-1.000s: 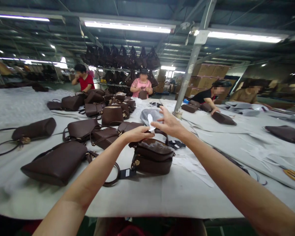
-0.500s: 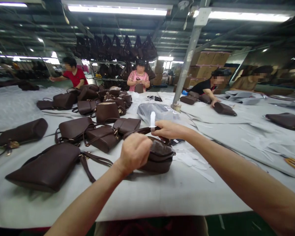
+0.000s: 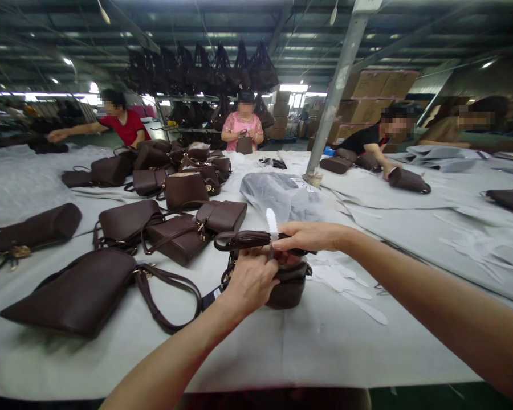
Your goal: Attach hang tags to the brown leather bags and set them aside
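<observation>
Head view: right hand [image 3: 310,236] still pinches strap [image 3: 248,240] and white strip [image 3: 272,223]; left hand [image 3: 253,280], formerly a raised fist, now grips beneath them, over bag [image 3: 287,287] near desk's [image 3: 299,347] front edge.

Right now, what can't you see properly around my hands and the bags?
All in the head view:
- What the left hand pinches: hidden by its own fingers.
- Inside the bag below: covered by both hands, including the right hand, and the folded strap.
- Writing on the black tag: too small.
- Far-right bag: cut off by the picture's edge.
</observation>
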Motion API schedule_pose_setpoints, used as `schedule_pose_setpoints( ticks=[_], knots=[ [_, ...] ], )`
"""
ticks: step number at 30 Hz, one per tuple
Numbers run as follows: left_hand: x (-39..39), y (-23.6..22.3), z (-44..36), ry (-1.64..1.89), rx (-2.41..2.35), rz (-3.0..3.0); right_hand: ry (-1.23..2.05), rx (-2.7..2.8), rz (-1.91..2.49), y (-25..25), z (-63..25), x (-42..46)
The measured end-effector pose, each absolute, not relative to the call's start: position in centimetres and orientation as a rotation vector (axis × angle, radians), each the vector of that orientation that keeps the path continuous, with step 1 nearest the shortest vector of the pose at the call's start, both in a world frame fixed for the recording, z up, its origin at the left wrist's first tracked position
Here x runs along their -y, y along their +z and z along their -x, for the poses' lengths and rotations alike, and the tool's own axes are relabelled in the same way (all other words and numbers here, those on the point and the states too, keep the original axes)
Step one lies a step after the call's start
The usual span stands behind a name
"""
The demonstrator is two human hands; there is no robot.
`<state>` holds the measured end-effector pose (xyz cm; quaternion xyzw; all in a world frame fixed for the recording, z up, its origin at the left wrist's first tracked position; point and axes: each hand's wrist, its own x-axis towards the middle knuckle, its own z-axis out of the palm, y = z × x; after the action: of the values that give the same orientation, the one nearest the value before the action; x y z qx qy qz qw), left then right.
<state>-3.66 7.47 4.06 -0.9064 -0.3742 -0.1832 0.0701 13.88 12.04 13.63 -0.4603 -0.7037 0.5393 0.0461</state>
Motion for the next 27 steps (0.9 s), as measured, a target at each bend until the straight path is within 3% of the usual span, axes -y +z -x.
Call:
schedule_pose_setpoints(
  ticks=[7, 11, 18, 27],
  knots=[
    [-7.1, 5.7, 4.6, -0.249, 1.134, 2.874, 1.38, 2.189, 1.39, 11.7, -14.6, -12.9],
    [-8.1, 7.3, 5.7, -0.026, 1.174, 2.987, 1.038, 2.439, 1.233, 11.1, -15.0, -12.5],
    [-10.3, 6.2, 3.8, 0.002, 1.156, 2.903, 0.659, 2.809, 1.359, 11.9, -13.9, -11.1],
    [-11.1, 3.1, 4.4, -0.16, 0.92, 2.8, 0.864, 2.812, 1.103, 11.2, -13.5, -12.6]
  ],
)
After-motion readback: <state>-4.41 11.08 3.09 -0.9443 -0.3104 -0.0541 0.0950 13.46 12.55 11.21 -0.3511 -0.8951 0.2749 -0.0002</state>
